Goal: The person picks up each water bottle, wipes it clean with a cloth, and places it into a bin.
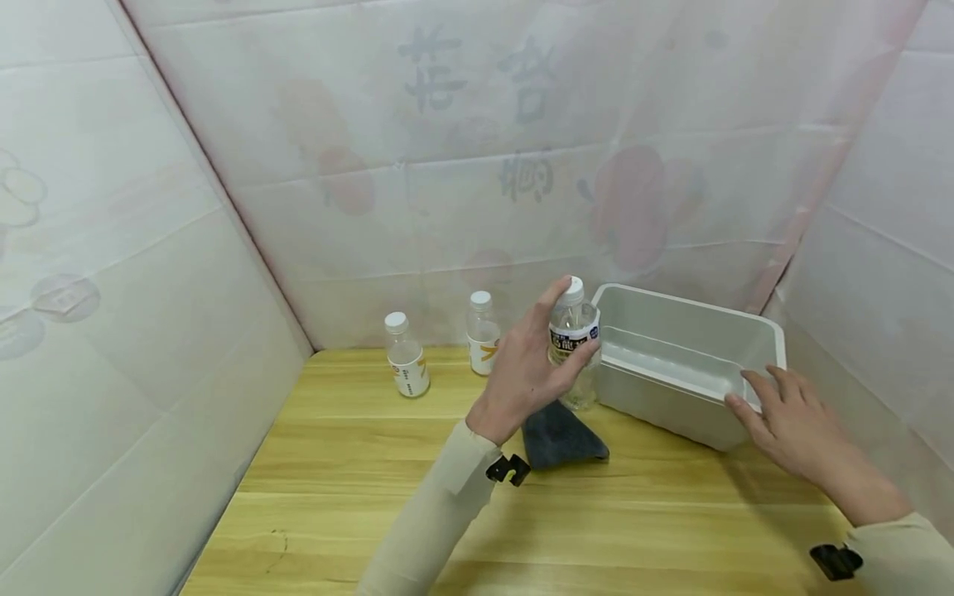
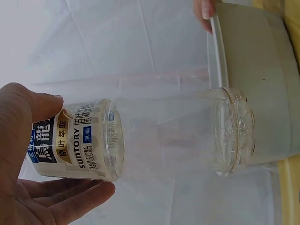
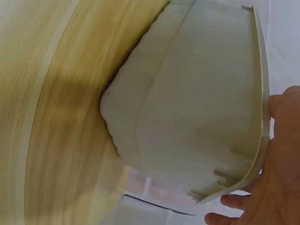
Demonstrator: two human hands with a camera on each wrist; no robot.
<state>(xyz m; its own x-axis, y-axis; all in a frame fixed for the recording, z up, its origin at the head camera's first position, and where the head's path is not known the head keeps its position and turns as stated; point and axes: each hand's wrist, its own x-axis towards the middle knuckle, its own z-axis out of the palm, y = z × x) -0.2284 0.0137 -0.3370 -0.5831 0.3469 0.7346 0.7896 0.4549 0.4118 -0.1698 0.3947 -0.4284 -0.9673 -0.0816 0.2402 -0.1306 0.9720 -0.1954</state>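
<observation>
My left hand [image 1: 525, 364] grips a clear plastic tea bottle [image 2: 164, 136] around its upper, labelled part. The bottle is upright with a white cap, and its base is in front of the near left wall of a grey plastic bin [image 1: 671, 407]. Whether that base touches the table cannot be told. My right hand [image 1: 793, 422] rests at the bin's near right corner, fingers spread and thumb against the rim [image 3: 260, 93]. Below the left hand lies a dark grey cloth [image 1: 559, 437], partly hidden by the wrist.
Two capped clear bottles with white labels stand toward the back: a left bottle [image 1: 407, 364] and a right bottle [image 1: 481, 331], the latter close to the left hand. A wooden table [image 1: 358, 488] carries everything. Printed fabric walls [image 1: 417, 223] enclose it at the back and sides.
</observation>
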